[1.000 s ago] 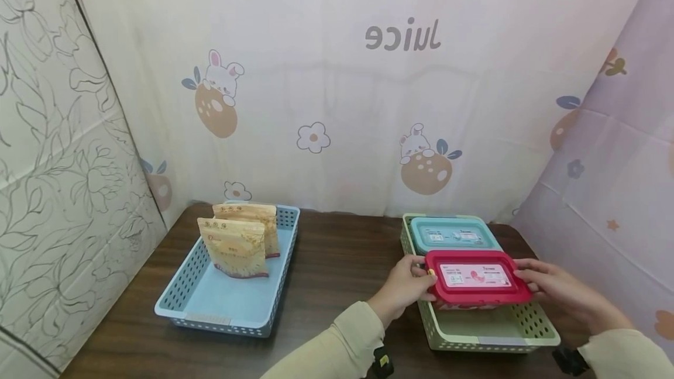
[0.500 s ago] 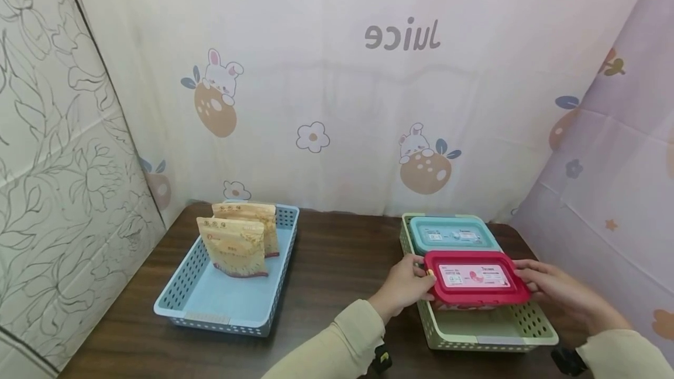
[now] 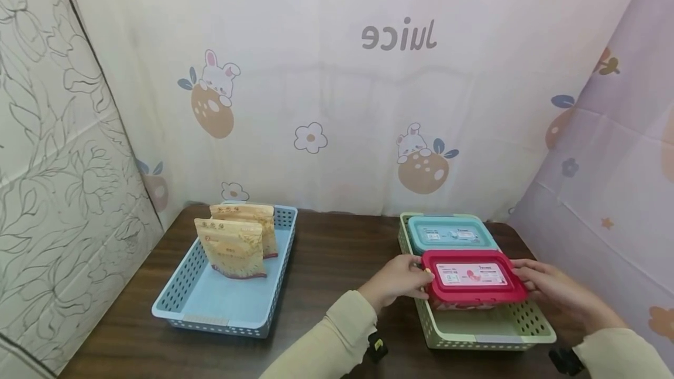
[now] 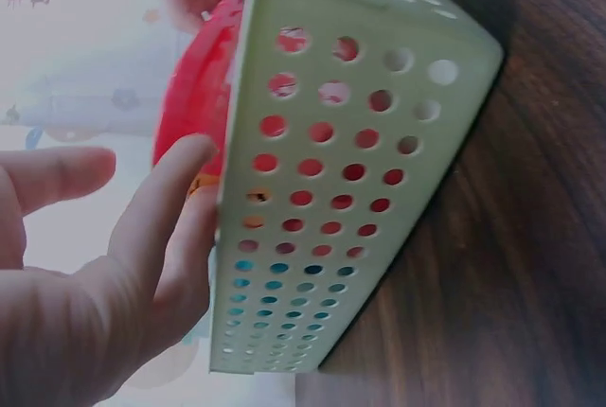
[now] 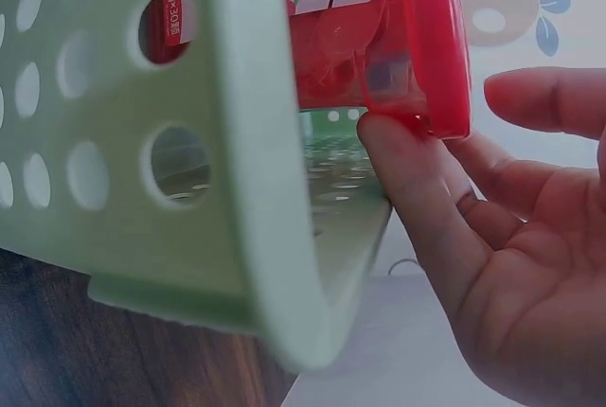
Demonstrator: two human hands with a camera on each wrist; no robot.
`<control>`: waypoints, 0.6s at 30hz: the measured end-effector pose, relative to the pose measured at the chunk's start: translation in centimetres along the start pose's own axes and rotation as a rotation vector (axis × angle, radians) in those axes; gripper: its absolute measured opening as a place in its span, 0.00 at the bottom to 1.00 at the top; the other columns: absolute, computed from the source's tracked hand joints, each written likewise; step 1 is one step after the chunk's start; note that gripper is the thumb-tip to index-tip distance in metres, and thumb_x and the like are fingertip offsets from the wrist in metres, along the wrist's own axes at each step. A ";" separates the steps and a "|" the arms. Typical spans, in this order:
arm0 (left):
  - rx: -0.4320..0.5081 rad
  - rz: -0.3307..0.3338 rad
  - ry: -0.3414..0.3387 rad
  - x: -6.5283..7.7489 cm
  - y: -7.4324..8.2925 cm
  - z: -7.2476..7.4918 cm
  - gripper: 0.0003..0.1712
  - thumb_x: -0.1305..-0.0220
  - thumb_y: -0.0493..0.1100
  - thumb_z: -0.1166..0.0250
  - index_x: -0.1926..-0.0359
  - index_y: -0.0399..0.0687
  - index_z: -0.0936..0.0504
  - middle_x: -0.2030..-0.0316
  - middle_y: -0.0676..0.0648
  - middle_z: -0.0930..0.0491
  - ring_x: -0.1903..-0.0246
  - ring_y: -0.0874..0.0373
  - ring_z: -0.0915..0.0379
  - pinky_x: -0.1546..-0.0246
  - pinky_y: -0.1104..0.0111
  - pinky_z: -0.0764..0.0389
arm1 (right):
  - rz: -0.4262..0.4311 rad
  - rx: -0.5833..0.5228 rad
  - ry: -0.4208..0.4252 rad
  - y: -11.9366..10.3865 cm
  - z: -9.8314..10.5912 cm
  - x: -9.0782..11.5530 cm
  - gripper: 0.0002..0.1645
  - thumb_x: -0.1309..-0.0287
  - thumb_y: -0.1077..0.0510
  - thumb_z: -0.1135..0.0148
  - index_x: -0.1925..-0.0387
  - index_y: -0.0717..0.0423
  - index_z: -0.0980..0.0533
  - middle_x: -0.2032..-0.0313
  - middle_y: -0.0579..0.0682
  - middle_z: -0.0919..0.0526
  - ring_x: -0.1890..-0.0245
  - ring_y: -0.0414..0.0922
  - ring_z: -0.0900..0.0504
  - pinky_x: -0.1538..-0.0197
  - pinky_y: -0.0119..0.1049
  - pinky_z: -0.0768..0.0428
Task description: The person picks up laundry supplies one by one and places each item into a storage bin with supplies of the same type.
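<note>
A clear plastic box with a red lid (image 3: 474, 276) sits in the front part of a green perforated basket (image 3: 489, 341), its lid above the rim. Behind it in the same basket is a box with a light blue lid (image 3: 450, 233). At the red lid's left end is my left hand (image 3: 397, 282); the left wrist view has its fingers extended against the lid's edge and the thumb apart. My right hand (image 3: 563, 291) is at the opposite end. In the right wrist view one digit touches under the lid's edge while another stands clear of it.
To the left, a light blue perforated basket (image 3: 226, 306) holds two upright yellow pouches, a front pouch (image 3: 231, 250) and a rear pouch (image 3: 270, 233). Both baskets stand on a dark wooden table (image 3: 337, 262). Printed curtains (image 3: 326, 98) hang behind and at the sides.
My left hand's fingers have loosened and straightened at the red lid's left end. The box and the right hand stay nearly in place; the whole head view shifts slightly left.
</note>
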State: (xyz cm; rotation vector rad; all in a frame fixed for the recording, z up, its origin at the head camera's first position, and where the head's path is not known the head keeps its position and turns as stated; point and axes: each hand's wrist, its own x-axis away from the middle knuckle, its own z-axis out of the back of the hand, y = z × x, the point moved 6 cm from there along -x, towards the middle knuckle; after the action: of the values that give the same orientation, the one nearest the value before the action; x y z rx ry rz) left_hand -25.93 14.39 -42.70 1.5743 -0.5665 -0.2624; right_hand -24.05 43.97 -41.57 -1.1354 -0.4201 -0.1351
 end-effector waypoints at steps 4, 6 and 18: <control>0.042 0.020 -0.048 -0.1 0.0 0.2 0.26 0.32 0.35 0.36 0.36 0.30 0.30 0.61 0.43 0.18 0.63 0.50 0.17 0.59 0.53 0.14 | -0.032 -0.067 -0.004 0.2 -0.3 0.1 0.42 0.22 0.46 0.56 0.28 0.74 0.56 0.49 0.59 0.22 0.52 0.53 0.20 0.47 0.56 0.19; 0.069 0.026 -0.064 -0.1 -0.1 0.3 0.27 0.31 0.36 0.36 0.35 0.29 0.32 0.59 0.43 0.19 0.61 0.50 0.18 0.60 0.55 0.14 | -0.032 -0.064 -0.003 0.3 -0.3 0.1 0.42 0.22 0.46 0.56 0.28 0.75 0.56 0.50 0.59 0.22 0.52 0.53 0.20 0.48 0.56 0.19; 0.188 0.054 -0.192 0.6 0.6 0.3 0.31 0.28 0.39 0.41 0.30 0.28 0.39 0.48 0.40 0.22 0.51 0.47 0.21 0.56 0.54 0.15 | 0.033 0.089 0.003 -0.1 -0.1 0.0 0.42 0.21 0.48 0.60 0.31 0.84 0.53 0.48 0.64 0.21 0.52 0.52 0.18 0.49 0.49 0.17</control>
State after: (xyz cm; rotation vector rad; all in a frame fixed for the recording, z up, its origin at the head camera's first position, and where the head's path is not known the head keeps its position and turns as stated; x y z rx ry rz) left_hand -25.74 13.81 -42.07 1.7232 -0.8004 -0.3291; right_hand -24.02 43.88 -41.48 -1.0541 -0.4009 -0.0878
